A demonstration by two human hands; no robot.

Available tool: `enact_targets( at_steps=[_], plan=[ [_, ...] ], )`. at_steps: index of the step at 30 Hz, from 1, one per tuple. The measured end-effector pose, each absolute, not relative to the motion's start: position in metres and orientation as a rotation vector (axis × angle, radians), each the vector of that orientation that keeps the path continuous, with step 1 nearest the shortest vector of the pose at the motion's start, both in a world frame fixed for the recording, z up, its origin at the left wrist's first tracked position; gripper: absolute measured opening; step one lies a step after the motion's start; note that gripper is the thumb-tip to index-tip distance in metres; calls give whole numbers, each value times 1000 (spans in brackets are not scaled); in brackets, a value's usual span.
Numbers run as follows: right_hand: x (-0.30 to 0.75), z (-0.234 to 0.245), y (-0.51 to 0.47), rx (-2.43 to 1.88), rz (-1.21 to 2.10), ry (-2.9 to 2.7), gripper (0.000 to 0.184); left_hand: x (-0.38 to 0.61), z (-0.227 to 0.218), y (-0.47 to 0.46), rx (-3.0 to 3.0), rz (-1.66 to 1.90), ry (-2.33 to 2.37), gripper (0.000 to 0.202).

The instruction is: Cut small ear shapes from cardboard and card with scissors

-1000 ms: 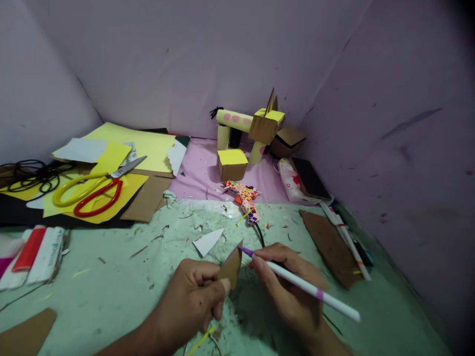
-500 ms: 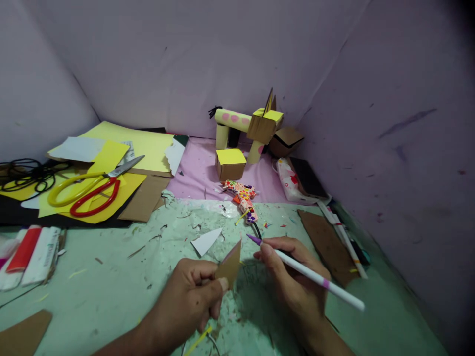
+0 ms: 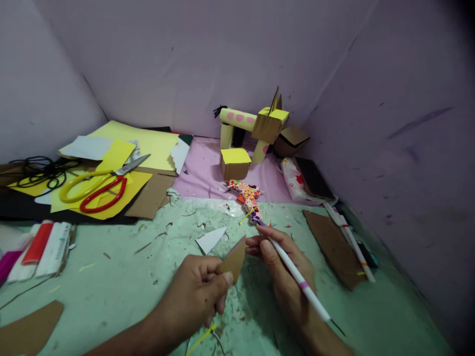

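Between the thumb and fingers of my left hand (image 3: 200,291) is a small pointed piece of cardboard (image 3: 234,262), brown on the side facing me. My right hand (image 3: 287,269) grips a white marker (image 3: 297,274) with a purple band, its purple tip pointing away from me. The fingertips of that hand are close to the cardboard's right edge. Just beyond my hands lies a white pointed paper piece (image 3: 211,240). A glue gun wrapped in floral paper (image 3: 247,198) rests farther back.
Scissors (image 3: 106,185) lie on yellow paper and cardboard at left, near black cord (image 3: 40,173). White and red tubes (image 3: 46,249) are at the left edge. A cardboard animal figure (image 3: 237,118) and a yellow-topped box (image 3: 235,164) stand at the back. At right are a phone (image 3: 315,178) and brown cardboard (image 3: 334,247).
My right hand has moved closer to the cardboard piece, and the marker has swung to a steeper slant. My left hand still holds the cardboard. The whole view has shifted slightly.
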State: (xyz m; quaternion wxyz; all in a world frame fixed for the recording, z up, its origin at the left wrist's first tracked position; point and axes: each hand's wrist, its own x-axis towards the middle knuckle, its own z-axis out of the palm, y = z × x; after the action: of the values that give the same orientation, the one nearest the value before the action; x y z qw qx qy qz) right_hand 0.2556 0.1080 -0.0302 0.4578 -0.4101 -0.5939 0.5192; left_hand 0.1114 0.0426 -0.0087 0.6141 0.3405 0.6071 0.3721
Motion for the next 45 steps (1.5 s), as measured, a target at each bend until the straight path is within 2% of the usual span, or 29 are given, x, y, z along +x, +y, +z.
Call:
enact_targets(
  at_steps=[5, 13, 25, 31, 38, 45],
  plan=[
    [252, -28, 107, -941, 1550, -1431, 30, 111, -6, 44, 780, 826, 1398, 32],
    [251, -26, 102, -946, 1734, -1482, 28, 107, -8, 42, 800, 894, 1309, 25],
    [252, -28, 101, -882, 1662, -1730, 22, 112, -17, 40, 747, 908, 1408, 22],
    [264, -24, 109, -980, 1366, -1567, 29, 111, -14, 43, 692, 966, 1385, 23],
    [258, -19, 99, -1025, 1299, -1497, 15, 110, -11, 43, 674, 927, 1370, 16],
    [256, -21, 97, -913, 1087, -1684, 12, 108, -11, 41, 741, 922, 1331, 14]
  ],
)
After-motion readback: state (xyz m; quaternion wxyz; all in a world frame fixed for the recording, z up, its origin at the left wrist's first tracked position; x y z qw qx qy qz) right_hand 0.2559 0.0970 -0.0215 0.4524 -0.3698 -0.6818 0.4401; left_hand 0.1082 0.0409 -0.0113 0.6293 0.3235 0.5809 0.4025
